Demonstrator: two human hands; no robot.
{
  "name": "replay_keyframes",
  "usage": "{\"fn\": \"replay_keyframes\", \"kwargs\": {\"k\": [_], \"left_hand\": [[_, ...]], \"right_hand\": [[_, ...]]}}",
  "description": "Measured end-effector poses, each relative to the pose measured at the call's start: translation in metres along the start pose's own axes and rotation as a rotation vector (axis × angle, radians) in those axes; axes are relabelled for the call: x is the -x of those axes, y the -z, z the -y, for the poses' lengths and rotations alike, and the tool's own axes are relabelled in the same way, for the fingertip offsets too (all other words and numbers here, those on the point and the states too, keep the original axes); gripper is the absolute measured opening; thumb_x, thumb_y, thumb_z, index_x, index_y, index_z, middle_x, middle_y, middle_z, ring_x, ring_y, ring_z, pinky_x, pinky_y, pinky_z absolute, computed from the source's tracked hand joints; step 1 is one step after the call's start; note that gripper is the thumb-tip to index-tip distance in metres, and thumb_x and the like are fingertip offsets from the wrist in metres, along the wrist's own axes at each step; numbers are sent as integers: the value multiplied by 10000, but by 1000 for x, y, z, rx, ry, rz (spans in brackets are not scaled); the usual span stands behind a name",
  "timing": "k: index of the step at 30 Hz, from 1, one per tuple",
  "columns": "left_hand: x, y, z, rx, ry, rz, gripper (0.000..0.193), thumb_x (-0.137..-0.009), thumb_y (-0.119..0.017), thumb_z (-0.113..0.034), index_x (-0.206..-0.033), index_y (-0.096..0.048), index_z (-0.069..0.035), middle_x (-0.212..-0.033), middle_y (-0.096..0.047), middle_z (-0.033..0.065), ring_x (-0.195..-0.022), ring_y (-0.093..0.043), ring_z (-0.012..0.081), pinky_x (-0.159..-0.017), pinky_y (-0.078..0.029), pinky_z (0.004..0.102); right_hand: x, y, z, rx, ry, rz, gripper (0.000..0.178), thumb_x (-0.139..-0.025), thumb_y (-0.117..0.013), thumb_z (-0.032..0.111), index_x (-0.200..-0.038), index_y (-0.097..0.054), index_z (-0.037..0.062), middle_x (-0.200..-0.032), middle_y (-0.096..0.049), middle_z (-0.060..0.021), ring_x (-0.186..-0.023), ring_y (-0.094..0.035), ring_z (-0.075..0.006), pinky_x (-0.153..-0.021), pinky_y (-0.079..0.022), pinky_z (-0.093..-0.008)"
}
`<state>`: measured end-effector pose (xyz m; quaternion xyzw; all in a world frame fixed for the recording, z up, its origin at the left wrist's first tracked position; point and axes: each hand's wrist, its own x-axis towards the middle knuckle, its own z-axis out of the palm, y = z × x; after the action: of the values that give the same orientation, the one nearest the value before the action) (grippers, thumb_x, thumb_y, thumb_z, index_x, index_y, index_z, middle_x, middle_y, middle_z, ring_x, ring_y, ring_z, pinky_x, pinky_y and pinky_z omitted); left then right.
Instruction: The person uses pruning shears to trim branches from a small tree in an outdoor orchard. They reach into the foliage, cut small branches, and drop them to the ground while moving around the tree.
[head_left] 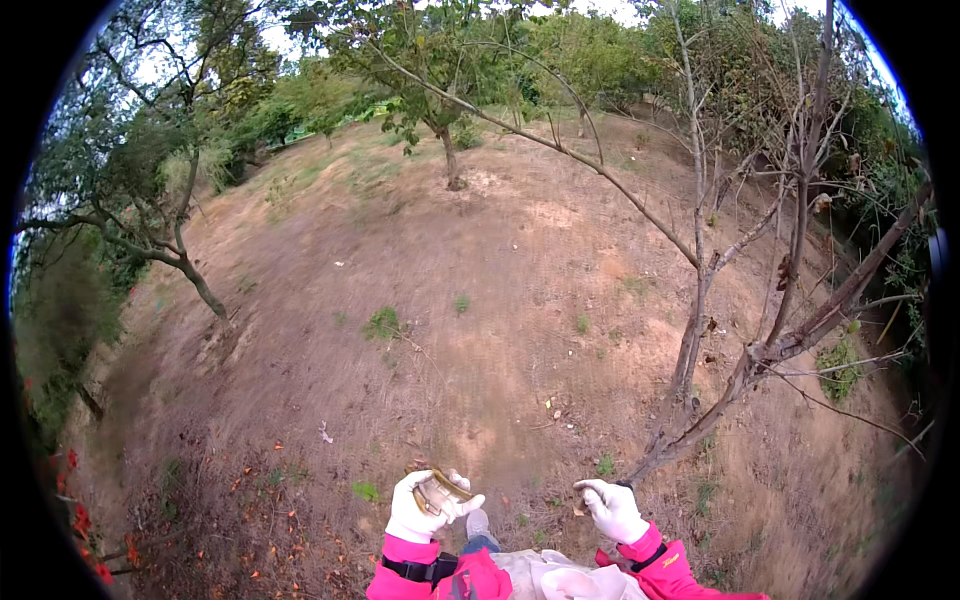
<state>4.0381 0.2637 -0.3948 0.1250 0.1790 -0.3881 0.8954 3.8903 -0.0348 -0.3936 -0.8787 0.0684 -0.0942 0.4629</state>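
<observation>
My left hand (425,508), in a white glove, is low in the middle of the view. Its fingers curl around a yellowish-brown, curved, band-like thing (440,490) with a pale inner side; its exact kind is unclear. To the right, my right hand (613,510), also gloved in white, is closed with its fingers bent. A small brownish bit (580,500) shows at its fingertips, too small to name. The lower trunk of a bare, branching tree (690,437) rises just beyond my right hand. Both hands are apart from each other, in front of my body.
The forked bare tree spreads its branches (810,335) across the right side, one long thin branch (560,148) reaching left. A leafy tree (450,160) stands farther up the dry slope (470,270). Another tree (200,285) leans at the left, and red flowers (82,520) edge the lower left.
</observation>
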Motion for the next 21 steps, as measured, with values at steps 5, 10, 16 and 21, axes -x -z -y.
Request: {"fn": "replay_keyframes", "kwargs": {"k": [5, 10, 16, 21], "left_hand": [[-6, -27, -89, -55, -76, 28, 315, -792, -539, -243, -914, -630, 33, -913, -642, 167, -955, -599, 362, -935, -390, 679], [-30, -22, -154, -23, -91, 8, 313, -785, -538, -243, -931, -631, 18, -920, -648, 165, -978, -588, 367, -933, -393, 674], [-59, -46, -191, 7, -114, 17, 305, -770, -557, -240, -931, -626, 10, -912, -640, 173, -942, -588, 362, -924, -393, 676], [-95, -78, -205, -104, -130, 19, 288, -777, -561, -236, -918, -620, 8, -919, -638, 164, -931, -596, 353, -922, -392, 686]], "right_hand": [[-135, 12, 33, -136, 55, 14, 173, -921, -545, 151, -828, -626, 30, -621, -535, -24, -588, -479, -85, -542, -422, -281], [-265, 53, 50, -321, 172, -323, 338, -975, -478, 233, -763, -626, 15, -701, -618, -18, -655, -519, -63, -621, -426, -245], [-375, 123, 98, -589, 423, -762, 407, -1004, -442, 304, -702, -505, 39, -759, -640, -82, -716, -597, -144, -693, -480, -291], [-496, 203, 92, -34, 346, -1060, 204, -927, -544, 203, -1024, -639, 51, -925, -670, -92, -866, -639, -204, -794, -479, -305]]}}
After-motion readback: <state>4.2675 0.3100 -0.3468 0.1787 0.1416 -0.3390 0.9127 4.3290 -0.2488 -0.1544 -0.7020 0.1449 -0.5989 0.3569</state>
